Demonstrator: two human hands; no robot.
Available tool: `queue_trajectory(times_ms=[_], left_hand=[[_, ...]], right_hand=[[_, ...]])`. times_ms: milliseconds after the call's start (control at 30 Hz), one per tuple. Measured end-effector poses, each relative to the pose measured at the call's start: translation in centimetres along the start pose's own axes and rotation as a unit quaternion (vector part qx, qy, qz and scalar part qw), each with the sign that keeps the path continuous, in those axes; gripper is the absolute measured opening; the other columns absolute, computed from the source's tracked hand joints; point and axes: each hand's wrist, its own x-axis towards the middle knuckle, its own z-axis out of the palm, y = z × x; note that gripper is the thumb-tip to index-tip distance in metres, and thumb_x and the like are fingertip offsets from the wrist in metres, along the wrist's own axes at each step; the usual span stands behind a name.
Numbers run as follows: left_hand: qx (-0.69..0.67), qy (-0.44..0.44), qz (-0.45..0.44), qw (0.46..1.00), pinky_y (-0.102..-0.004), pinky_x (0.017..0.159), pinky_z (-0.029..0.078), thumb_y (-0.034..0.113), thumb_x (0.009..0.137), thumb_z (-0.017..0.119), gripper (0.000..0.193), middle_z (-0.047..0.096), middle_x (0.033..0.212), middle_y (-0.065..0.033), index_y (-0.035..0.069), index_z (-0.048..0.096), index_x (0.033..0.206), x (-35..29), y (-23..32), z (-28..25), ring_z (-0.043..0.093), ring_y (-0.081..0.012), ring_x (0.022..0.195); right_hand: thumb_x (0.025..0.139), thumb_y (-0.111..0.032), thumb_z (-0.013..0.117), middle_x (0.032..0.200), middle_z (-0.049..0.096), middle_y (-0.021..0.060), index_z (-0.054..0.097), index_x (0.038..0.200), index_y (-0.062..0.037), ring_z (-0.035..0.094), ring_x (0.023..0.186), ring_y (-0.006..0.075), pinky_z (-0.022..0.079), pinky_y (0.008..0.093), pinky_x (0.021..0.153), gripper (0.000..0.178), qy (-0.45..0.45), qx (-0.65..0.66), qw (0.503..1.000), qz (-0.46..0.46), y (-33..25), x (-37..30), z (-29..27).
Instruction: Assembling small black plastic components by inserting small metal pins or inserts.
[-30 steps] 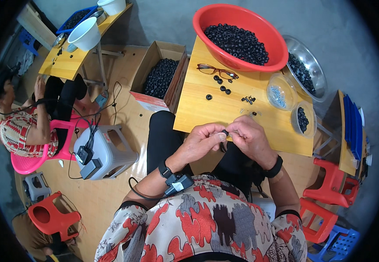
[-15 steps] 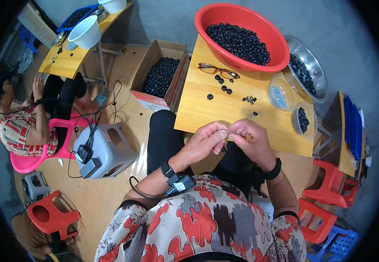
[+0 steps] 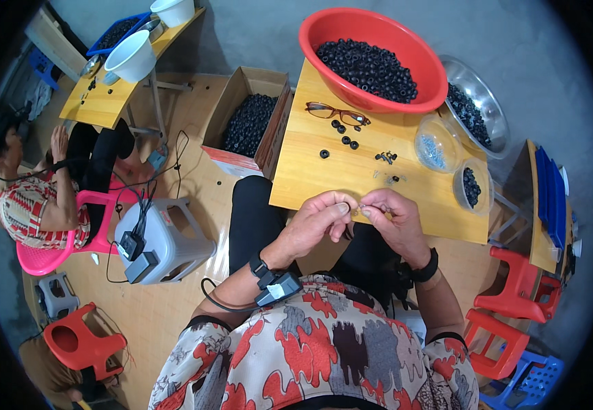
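My left hand (image 3: 324,220) and my right hand (image 3: 397,220) meet above the near edge of the yellow table (image 3: 303,179). Each is closed in a pinch, thumb against fingers, their tips almost touching. What they pinch is too small to name. Beyond my fingertips lie a little cluster of small dark parts (image 3: 386,158) and some tiny clear pieces (image 3: 387,180). Several black ring-shaped parts (image 3: 346,140) are scattered farther back, near a pair of brown-framed glasses (image 3: 338,113).
A red basin (image 3: 429,87) of black parts stands at the table's back, beside a steel bowl (image 3: 500,137). Two clear tubs (image 3: 457,158) sit at the right edge. Left are a carton (image 3: 277,130), a grey stool (image 3: 173,236) with cables, and a seated person (image 3: 43,198).
My fingertips have drawn slightly apart, and the right hand has turned a little. The whole view has shifted slightly; the things on the table lie as before.
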Motion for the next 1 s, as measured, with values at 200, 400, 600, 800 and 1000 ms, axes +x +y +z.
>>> queue_trajectory(times_ms=[200,400,600,800,1000], left_hand=[[0.02,0.008,0.026,0.999,-0.0171,0.052,0.042,0.014,0.092,0.052,0.02,0.056,0.077,0.0015,0.004,0.058,0.108,0.1,-0.1,0.2,0.049,-0.0037,0.059],[0.127,0.046,0.074,0.988,-0.0153,0.05,0.038,0.013,0.09,0.058,0.015,0.054,0.073,0.0036,0.005,0.059,0.102,0.2,-0.4,0.5,0.047,-0.0016,0.057],[0.099,0.045,0.096,0.989,-0.0168,0.045,0.033,0.015,0.093,0.052,0.011,0.047,0.063,0.005,0.004,0.055,0.094,0.5,-0.7,0.8,0.04,-0.0013,0.05],[-0.066,0.015,-0.005,0.998,-0.0182,0.042,0.03,0.022,0.096,0.045,0.021,0.045,0.064,0.0018,0.005,0.051,0.086,0.4,-0.3,1.1,0.039,-0.0044,0.048],[-0.126,0.019,-0.049,0.991,-0.0184,0.041,0.027,0.023,0.096,0.044,0.023,0.042,0.064,0.0019,0.006,0.049,0.081,0.3,0.1,1.8,0.037,-0.0049,0.047]], right_hand=[[0.082,0.004,0.057,0.083,0.064,0.0028,0.059,0.096,0.001,0.059,0.077,0.0068,0.047,0.0208,0.069,0.014,0.011,0.003,1.0,0.002,0.4,0.0,0.1],[0.083,0.003,0.057,0.082,0.064,0.0034,0.059,0.095,0.0011,0.059,0.077,0.0069,0.047,0.0212,0.068,0.012,0.035,0.042,0.998,0.019,1.0,0.0,0.9],[0.087,-0.003,0.053,0.08,0.063,0.0035,0.059,0.096,0.0005,0.057,0.073,0.0067,0.046,0.0215,0.065,0.012,0.011,-0.023,1.0,0.019,0.3,0.1,0.9],[0.091,-0.006,0.047,0.078,0.059,-0.0003,0.056,0.101,-0.0007,0.051,0.069,0.0049,0.042,0.0193,0.062,0.014,-0.019,0.081,0.996,0.021,1.4,0.3,1.0],[0.094,-0.008,0.044,0.077,0.052,-0.0018,0.051,0.105,-0.0017,0.044,0.067,0.0031,0.038,0.0181,0.06,0.015,-0.061,0.221,0.971,0.061,1.7,0.3,0.9]])
